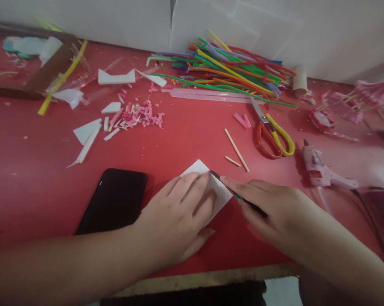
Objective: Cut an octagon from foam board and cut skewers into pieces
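Note:
My left hand point(179, 216) lies flat, fingers spread, pressing a small white sheet piece point(211, 180) onto the red table point(185, 136). My right hand point(268, 208) grips a thin dark blade or pen-like tool point(239, 196), its tip resting on the white piece's upper right edge. The lower part of the white piece is hidden under my left hand.
A black phone point(115, 199) lies left of my hand. Scissors point(273, 134), two wooden sticks point(237, 151), a pink glue gun point(322, 172), a pile of coloured straws point(230, 68), pink and white scraps point(131, 114) and a cardboard box point(29, 59) surround the spot.

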Tool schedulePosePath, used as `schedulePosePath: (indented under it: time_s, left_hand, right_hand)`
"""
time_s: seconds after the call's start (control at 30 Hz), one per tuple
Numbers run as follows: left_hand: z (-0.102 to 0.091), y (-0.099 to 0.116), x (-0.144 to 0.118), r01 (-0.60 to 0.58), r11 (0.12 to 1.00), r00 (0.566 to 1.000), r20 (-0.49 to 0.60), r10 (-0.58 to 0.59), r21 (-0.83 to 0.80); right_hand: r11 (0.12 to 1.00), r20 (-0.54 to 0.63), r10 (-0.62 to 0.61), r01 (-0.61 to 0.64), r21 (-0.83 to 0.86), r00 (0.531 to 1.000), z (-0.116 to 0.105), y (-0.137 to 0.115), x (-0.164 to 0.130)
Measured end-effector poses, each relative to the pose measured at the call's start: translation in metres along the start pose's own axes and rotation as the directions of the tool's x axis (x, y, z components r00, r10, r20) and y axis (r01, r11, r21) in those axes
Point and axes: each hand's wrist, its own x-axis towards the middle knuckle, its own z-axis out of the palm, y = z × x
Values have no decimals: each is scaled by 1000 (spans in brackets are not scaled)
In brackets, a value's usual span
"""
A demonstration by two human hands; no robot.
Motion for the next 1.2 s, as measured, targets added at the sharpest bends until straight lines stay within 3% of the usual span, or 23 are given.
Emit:
schedulePosePath:
  time_s: [0.2, 0.3, 0.43, 0.6, 0.7, 0.83, 0.93, 1.0, 1.1, 1.13, 1.2]
  left_hand:
    - [0, 2, -2, 22, 1000, 1000, -5, -22, -6]
    - [-2, 2, -3, 134, 991, 991, -27, -134, -4]
    - [-8, -1, -2, 182, 983, 983, -27, -181, 35]
    - [-15, -9, 2, 146, 989, 987, -56, -148, -25]
    - [-20, -16, 5, 71, 993, 988, -132, -83, -97]
    - [-28, -30, 12, -1, 990, 973, -229, -32, -142]
    - [-32, -45, 17, -89, 974, 968, -249, 35, -207]
    - [-32, -54, 20, -128, 957, 970, -234, 66, -260]
    - [-32, -66, 22, -168, 927, 969, -227, 94, -335]
    - [-32, -68, 23, -183, 918, 968, -229, 106, -351]
    - [-32, -73, 24, -212, 910, 962, -239, 130, -356]
  right_hand:
    - [999, -28, 18, -17, 29, 999, -5, -2, -4]
    - [996, -175, 83, -78, 38, 981, -10, 1, -3]
    - [969, -378, 205, -242, -51, 903, -13, 12, 5]
    - [885, -271, 367, -424, -192, 890, -3, 30, 20]
    - [846, -190, 445, -480, -232, 875, 2, 34, 26]
    - [836, -165, 469, -496, -232, 868, 5, 38, 28]
    - [856, -225, 422, -467, -220, 878, 8, 39, 28]
    - [884, -373, 356, -438, -162, 857, 8, 36, 30]
    - [941, -563, 327, -316, 120, 759, 5, 24, 33]
    - [932, -537, 357, -252, 262, 764, 3, 18, 34]
    - [826, -347, 392, -160, 541, 852, 0, 8, 36]
